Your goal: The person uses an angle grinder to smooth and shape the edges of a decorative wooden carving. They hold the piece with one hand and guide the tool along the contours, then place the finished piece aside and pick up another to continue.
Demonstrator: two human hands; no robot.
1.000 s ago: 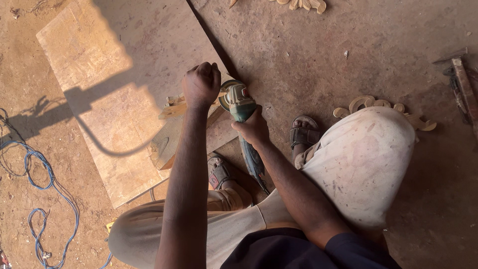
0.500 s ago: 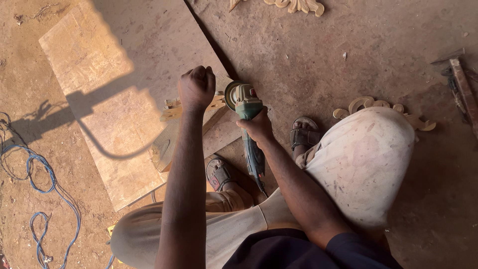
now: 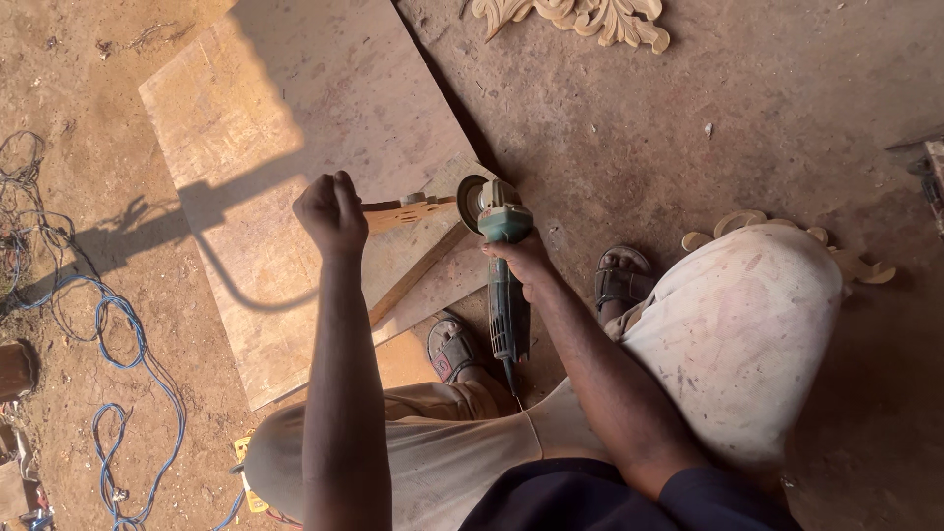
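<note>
Lifted higher, both hands grip: left hand point(image 3: 332, 210) one carved piece point(image 3: 405, 211), right hand point(image 3: 521, 261) one grinder point(image 3: 503, 258).

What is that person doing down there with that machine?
A person sits low over a dirt floor. Their left hand grips a thin carved piece of wood and holds it up. Their right hand holds a green grinder, its disc right against the end of the wood. A big flat board lies under the work. A blue cable trails over the ground on the left, and a finished leafy carving lies farther off.
</note>
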